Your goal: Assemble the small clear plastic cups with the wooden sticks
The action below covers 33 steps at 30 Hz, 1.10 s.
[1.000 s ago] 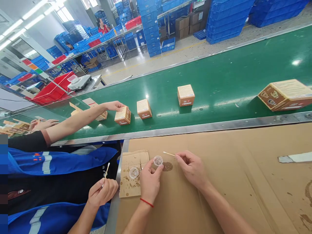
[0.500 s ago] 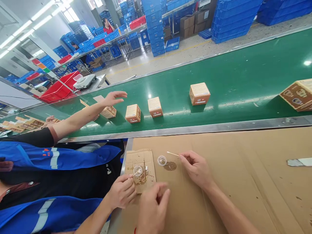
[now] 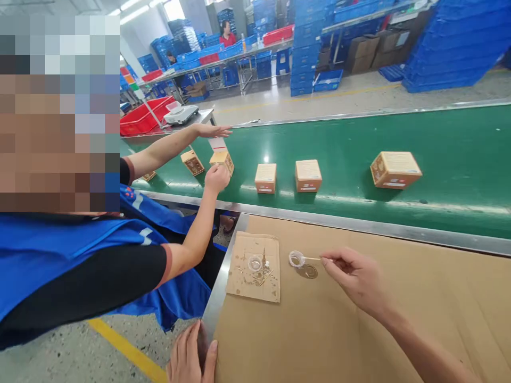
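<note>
As the right hand (image 3: 357, 279) pinches a cotton swab (image 3: 313, 259) tight, long axis level, tip pointing left into a clear plastic cup (image 3: 296, 259), left hand (image 3: 191, 354) open at the cardboard sheet's (image 3: 339, 330) edge

A green conveyor belt (image 3: 451, 154) edged by a steel rail (image 3: 359, 227) was stretched across the room. Beyond its far edge, a polished concrete floor (image 3: 263, 106) was marked with a yellow line (image 3: 307, 96). Blue plastic crates (image 3: 451, 48) were stacked in tall columns, and brown cartons (image 3: 363, 58) were stored on metal shelving. A long steel-framed bench (image 3: 223, 61) was lined with more crates. A red crate (image 3: 141, 121) was set just beside a bench scale (image 3: 181, 114). Light was given by ceiling strip lamps (image 3: 131, 4) and what appeared to be a window (image 3: 173, 9), though that far corner was small and washed out.
</note>
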Each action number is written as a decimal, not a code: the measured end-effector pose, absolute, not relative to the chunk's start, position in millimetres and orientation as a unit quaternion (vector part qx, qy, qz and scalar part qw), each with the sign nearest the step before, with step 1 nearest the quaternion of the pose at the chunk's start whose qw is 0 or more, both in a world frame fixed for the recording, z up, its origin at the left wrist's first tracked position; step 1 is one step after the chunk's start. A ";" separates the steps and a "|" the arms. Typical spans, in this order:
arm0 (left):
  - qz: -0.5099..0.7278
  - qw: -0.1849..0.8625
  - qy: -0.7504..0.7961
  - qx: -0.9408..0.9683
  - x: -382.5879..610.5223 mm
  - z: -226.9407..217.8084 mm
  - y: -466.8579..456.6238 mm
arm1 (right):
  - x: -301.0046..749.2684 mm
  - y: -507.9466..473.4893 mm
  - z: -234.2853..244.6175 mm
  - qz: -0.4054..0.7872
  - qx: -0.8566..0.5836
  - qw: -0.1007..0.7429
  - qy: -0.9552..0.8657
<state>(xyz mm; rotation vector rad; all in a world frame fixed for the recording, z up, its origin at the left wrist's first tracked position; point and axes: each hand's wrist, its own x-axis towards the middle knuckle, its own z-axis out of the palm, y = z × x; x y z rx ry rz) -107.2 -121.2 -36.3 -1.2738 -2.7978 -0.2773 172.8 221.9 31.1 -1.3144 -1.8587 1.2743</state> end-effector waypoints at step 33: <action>-0.076 -0.081 -0.929 -0.352 -77.2 -20.3 -103.0 | 120.2 233.2 52.5 0.269 -0.424 -0.035 -0.864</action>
